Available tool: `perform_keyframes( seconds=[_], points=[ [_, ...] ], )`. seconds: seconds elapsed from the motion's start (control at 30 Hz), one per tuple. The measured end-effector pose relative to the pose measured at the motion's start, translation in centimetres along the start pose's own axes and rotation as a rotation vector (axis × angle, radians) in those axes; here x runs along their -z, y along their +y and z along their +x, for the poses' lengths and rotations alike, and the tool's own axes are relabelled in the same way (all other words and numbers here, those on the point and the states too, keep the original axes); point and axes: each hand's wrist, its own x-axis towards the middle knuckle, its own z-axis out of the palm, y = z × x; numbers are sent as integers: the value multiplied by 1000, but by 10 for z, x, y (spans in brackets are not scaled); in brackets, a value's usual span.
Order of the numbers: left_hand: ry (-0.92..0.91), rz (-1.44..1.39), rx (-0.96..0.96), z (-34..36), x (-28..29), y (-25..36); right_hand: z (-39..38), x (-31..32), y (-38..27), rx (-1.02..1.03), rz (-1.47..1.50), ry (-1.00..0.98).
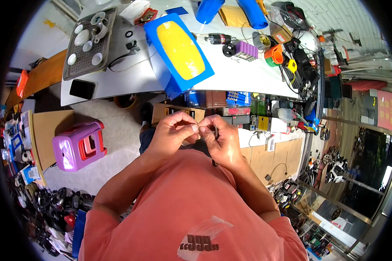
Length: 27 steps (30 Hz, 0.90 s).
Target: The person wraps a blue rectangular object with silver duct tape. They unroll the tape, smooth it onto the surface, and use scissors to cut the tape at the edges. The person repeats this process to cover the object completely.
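My left hand [175, 134] and my right hand [223, 143] meet in front of my belly, fingertips pinched close together on something thin and small that I cannot make out. A slim dark object [215, 132] is gripped upright in my right hand, its lower end hanging below the fingers; I cannot tell what it is. Beyond my hands, a blue rectangular item with a glossy yellow top [178, 48] lies at the front edge of the white table [135, 80].
The table holds a tea tray [69, 69], a black phone [82, 88], a drill [218, 39], blue cylinders [209, 9] and tangled tools. Boxes [237, 99] crowd the shelf underneath. A purple stool [69, 152] stands at left; clutter lines both sides.
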Motion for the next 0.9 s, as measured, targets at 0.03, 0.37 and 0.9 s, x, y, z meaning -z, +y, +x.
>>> perform_keyframes(
  seconds=[0.03,0.37,0.9],
  points=[
    [12,2,4,1,-2,1,0,1,1,-17,36,7],
    [-2,555,-522,4,-30,5,11,18,17,-279,519,-39],
    [-72,26,5,19,-13,5,8,24,10,-285,591,-40]
  ],
)
